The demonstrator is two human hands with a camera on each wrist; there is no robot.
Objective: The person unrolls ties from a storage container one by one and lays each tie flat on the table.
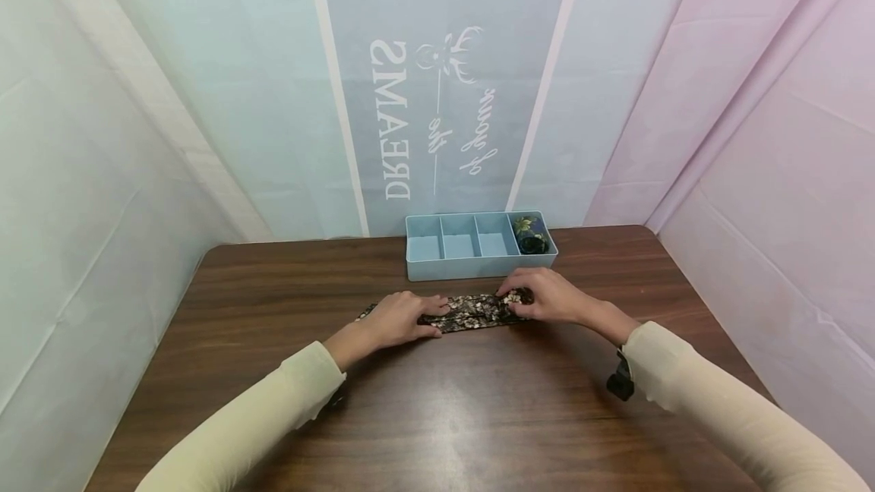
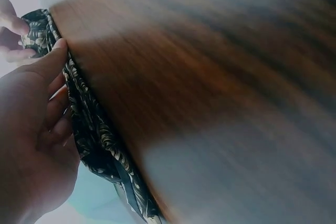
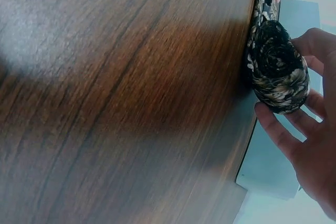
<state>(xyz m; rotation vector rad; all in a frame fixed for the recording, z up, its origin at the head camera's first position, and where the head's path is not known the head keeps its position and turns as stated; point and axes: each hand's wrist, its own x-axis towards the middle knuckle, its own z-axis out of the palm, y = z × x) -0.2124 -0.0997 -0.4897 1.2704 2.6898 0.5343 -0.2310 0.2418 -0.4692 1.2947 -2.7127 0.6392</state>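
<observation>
At the back hangs a pale fabric backdrop [image 1: 273, 97] with white lettering, and in front of it stretches a dark wood-grained desk [image 1: 424, 408]. Near the desk's far edge stands a light-blue four-compartment organizer [image 1: 472, 269]; just in front of that, running crosswise, lies a folded black cloth strip [image 1: 472, 313] printed with pale flowers. The left hand [image 1: 396, 317] rests over the strip's flat part, its fingers extended and relaxed, the thumb at the near edge; a short length shows beyond it on the left. The right hand [image 1: 547, 296] has its fingers and thumb curled round the strip's right end, gripping a thick coil [image 3: 278, 72] whose spiral layers show in the right wrist view. Judging by that coil, the rolling is well begun but unfinished: the stretch between the hands lies flat, as does the part by the left one, and is left to wind. A dark floral roll [image 1: 528, 228] sits in the organizer's rightmost compartment, so one piece seems already done, while this one lies outside.
</observation>
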